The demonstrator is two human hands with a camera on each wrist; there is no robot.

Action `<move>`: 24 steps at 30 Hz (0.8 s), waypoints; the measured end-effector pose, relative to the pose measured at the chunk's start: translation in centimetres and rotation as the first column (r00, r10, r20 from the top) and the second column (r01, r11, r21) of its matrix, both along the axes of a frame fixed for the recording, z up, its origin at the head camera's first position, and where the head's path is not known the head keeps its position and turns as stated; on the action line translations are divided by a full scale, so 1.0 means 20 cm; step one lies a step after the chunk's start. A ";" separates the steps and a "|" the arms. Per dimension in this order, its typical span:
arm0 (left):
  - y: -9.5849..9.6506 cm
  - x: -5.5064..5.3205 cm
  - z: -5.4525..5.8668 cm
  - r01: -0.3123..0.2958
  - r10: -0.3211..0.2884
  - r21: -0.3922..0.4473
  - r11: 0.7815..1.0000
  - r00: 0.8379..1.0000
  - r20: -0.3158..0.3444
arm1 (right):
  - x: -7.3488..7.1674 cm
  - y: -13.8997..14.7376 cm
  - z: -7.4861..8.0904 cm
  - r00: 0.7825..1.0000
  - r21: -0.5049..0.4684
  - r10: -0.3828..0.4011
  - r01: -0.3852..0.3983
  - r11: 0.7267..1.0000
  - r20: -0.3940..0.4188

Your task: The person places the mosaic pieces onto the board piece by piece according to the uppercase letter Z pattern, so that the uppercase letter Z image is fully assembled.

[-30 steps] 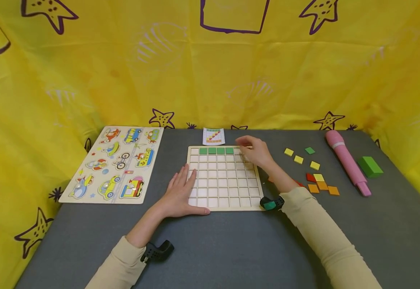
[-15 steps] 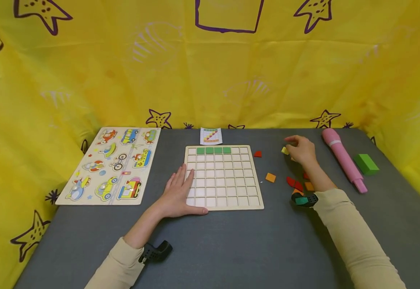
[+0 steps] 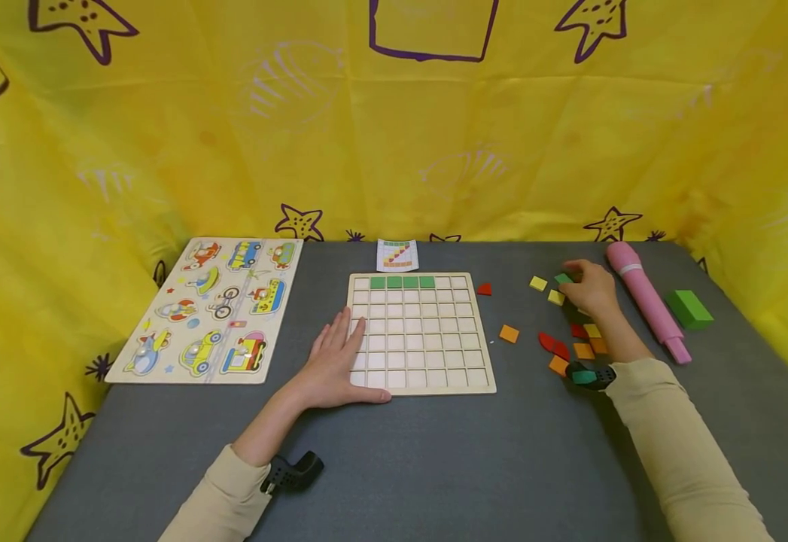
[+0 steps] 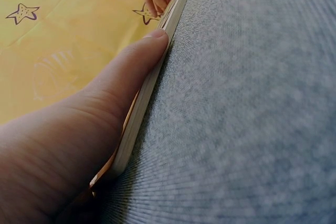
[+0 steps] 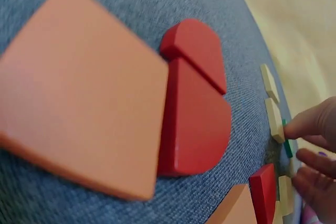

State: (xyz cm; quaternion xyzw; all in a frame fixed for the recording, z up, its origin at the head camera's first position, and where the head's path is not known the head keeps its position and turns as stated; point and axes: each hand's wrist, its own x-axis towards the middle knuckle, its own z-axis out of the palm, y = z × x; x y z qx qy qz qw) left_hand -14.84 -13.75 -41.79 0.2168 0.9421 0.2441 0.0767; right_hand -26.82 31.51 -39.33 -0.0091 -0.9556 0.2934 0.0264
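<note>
The left hand (image 3: 336, 370) lies spread at the near left corner of the grid board (image 3: 421, 339), its fingers over the left edge and its thumb along the near edge — touching the board, grasping nothing. In the left wrist view that thumb rests against the board's pale side. Four green squares (image 3: 403, 282) sit side by side in the board's far row, well beyond the left hand's fingertips.

The right hand (image 3: 590, 288) is away to the right of the board, with its bent fingers at a loose green tile (image 3: 563, 278). The tile lies right at the fingertips; whether they pinch it or only touch it, I cannot tell — even in the right wrist view.

Two yellow tiles (image 3: 555, 297) lie just beside the green one, towards the board. Nearer the person, under the right wrist, are two red rounded pieces (image 3: 554, 345) touching each other, with orange tiles (image 3: 558, 365) about them. Another orange tile (image 3: 509, 333) and a small red piece (image 3: 485, 289) lie on the table (image 3: 434, 467), between the board and the right hand
</note>
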 end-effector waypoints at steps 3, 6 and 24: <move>0.00 0.00 0.00 -0.002 0.002 -0.006 1.000 1.000 0.001 | 0.01 -0.01 0.01 1.000 0.017 -0.010 0.010 1.000 0.010; 0.00 -0.01 0.00 -0.002 0.002 -0.008 1.000 1.000 -0.004 | 0.01 -0.03 0.03 1.000 -0.001 -0.014 0.014 1.000 0.017; 0.00 0.00 -0.01 0.005 -0.005 -0.001 1.000 1.000 -0.022 | -0.02 -0.62 0.05 0.971 -0.198 0.234 -0.220 0.955 0.050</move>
